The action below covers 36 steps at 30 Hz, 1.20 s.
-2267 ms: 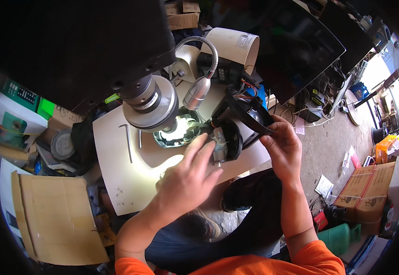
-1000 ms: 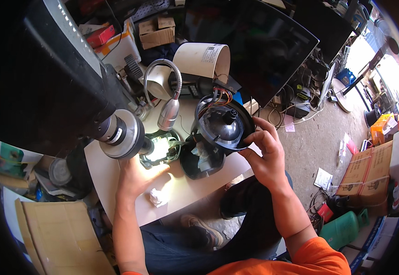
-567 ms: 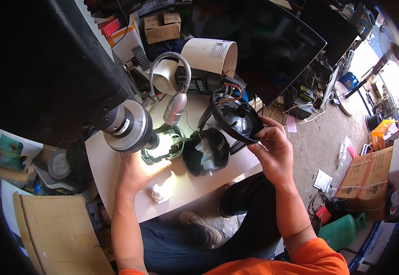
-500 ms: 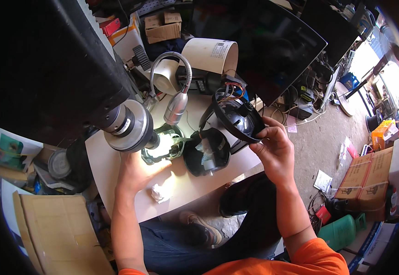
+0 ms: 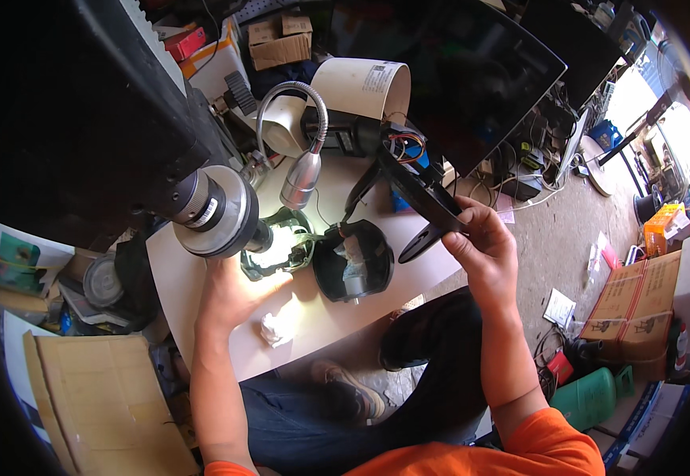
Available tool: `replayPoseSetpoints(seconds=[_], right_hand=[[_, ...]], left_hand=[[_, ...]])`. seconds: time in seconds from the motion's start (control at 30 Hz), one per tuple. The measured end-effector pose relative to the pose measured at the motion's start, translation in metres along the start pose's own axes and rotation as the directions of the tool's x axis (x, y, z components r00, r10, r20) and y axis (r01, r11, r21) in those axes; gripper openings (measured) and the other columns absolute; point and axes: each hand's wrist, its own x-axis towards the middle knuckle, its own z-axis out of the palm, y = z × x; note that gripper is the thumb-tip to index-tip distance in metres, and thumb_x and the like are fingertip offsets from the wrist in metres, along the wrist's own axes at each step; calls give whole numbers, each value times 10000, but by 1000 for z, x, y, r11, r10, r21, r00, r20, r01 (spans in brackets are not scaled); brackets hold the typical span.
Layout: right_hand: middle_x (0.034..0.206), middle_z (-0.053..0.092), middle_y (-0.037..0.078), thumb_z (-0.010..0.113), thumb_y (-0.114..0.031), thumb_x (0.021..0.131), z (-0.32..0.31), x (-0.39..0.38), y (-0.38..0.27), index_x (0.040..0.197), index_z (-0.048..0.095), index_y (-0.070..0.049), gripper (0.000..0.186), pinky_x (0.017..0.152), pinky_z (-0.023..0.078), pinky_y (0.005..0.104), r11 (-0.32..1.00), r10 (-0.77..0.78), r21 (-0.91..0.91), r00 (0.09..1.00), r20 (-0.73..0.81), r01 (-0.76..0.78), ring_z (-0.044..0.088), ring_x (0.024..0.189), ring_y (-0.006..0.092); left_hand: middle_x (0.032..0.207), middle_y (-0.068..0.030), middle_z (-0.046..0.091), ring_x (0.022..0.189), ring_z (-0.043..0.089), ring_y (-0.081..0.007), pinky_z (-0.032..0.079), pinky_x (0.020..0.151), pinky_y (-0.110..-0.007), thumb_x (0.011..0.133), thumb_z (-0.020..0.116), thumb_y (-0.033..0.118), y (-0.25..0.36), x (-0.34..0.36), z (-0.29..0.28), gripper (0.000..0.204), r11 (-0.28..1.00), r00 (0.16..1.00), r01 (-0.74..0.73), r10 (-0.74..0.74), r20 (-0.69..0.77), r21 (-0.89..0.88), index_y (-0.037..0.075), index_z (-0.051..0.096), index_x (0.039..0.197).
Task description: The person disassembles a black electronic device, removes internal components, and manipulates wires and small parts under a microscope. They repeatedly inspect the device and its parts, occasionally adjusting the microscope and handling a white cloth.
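My right hand [image 5: 488,252] pinches the rim of a black round plastic cover [image 5: 418,189], raised over the table's right side and tilted nearly edge-on. Coloured wires [image 5: 404,147] show at its far end. Brightly lit, a dark green-black housing [image 5: 307,255] sits under the lamp. My left hand [image 5: 236,295] grips its near left side, thumb along the edge; a machine's round head hides most of its fingers. Between the hands, a black bowl-shaped shell [image 5: 370,274] rests on the table, holding a whitish cylindrical part [image 5: 353,278].
A gooseneck lamp [image 5: 303,178] and a machine head [image 5: 218,214] overhang the white table [image 5: 242,353]. Crumpled white tissue [image 5: 279,325] lies near its front edge. Behind stand a cream cylinder [image 5: 353,87] and a large dark screen [image 5: 472,79]. Cardboard [image 5: 107,397] leans at left.
My right hand has turned the black cover from showing its glossy domed face to nearly edge-on, shifting slightly right. My left hand stays on the housing. The whole view has shifted slightly.
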Motion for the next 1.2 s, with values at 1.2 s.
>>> replayPoseSetpoints(seconds=[1.2], right_hand=[[1021, 739, 106, 676, -100, 1023, -4, 3, -11, 1064, 622, -9, 114, 858, 636, 300, 876, 343, 322, 933, 108, -359, 751, 885, 179]], left_hand=[[1399, -246, 576, 1321, 537, -450, 462, 1075, -483, 852, 835, 256, 62, -20, -26, 716, 943, 986, 102, -137, 90, 316, -28, 502, 1418]])
